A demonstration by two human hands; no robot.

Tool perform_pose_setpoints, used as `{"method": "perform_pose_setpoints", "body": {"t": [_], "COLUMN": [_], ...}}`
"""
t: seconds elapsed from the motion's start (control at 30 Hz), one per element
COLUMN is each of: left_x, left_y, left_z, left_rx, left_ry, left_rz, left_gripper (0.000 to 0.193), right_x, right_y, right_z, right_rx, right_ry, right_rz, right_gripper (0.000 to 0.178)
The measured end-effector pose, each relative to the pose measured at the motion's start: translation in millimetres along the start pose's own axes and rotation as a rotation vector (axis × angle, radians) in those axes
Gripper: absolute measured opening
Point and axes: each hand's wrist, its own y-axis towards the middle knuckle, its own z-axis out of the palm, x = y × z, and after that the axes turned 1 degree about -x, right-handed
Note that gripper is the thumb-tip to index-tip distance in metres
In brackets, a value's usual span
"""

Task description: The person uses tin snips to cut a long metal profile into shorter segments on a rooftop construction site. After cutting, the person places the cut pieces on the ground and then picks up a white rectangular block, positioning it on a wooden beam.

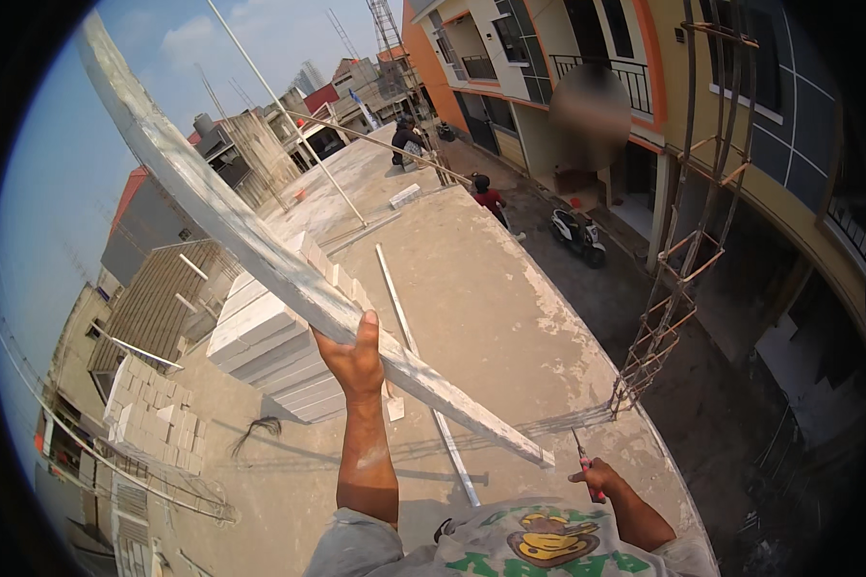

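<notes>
My left hand (pixel 354 363) is closed round a long, whitish wooden plank (pixel 231 226), thumb on its upper face. The plank slants across the view, its far end raised at the upper left. Its near end comes down close to my right hand (pixel 601 478), low over the roof slab. The fingers of that hand are wrapped round a slim red-handled tool (pixel 594 492) with a thin dark tip pointing up and away; its exact kind is too small to make out. A thin pale metal bar (pixel 425 375) lies on the slab, passing beneath the plank.
Pale blocks are stacked (pixel 269 341) left of the plank, with a smaller block pile (pixel 154 413) farther left. A rusty rebar column (pixel 683 260) rises at the slab's right edge, above a lane with a motorbike (pixel 577 236). Two people (pixel 409 139) are farther off.
</notes>
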Motion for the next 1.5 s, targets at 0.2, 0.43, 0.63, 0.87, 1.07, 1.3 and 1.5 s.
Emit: {"method": "perform_pose_setpoints", "body": {"t": [0.2, 0.43, 0.63, 0.87, 1.07, 1.3, 1.5], "left_x": [34, 34, 42, 66, 96, 128, 111], "left_y": [-14, -10, 17, 37, 68, 126, 210], "left_z": [-97, -151, -178, -158, -137, -97, -108], "left_rx": [-0.117, -0.173, -0.207, -0.215, -0.270, -0.354, -0.570], "left_ry": [0.097, 0.103, 0.025, 0.055, 0.185, 0.305, 0.285], "left_rz": [-0.044, -0.033, -0.097, -0.060, -0.006, 0.017, 0.045], "left_gripper": [0.068, 0.045, 0.064, 0.081, 0.084, 0.085, 0.070], "right_x": [2, 52, 109, 154, 195, 278, 326], "right_y": [-8, 13, 45, 90, 147, 245, 312], "right_z": [15, 48, 58, 45, 23, -32, -70], "right_rx": [0.121, 0.139, 0.127, 0.217, 0.213, 0.283, 0.304], "right_ry": [0.665, 0.702, 0.689, 0.615, 0.685, 0.259, -0.136], "right_rz": [0.054, 0.101, 0.077, 0.104, 0.156, 0.010, -0.102], "right_gripper": [0.030, 0.026, 0.024, 0.026, 0.019, 0.018, 0.025]}}
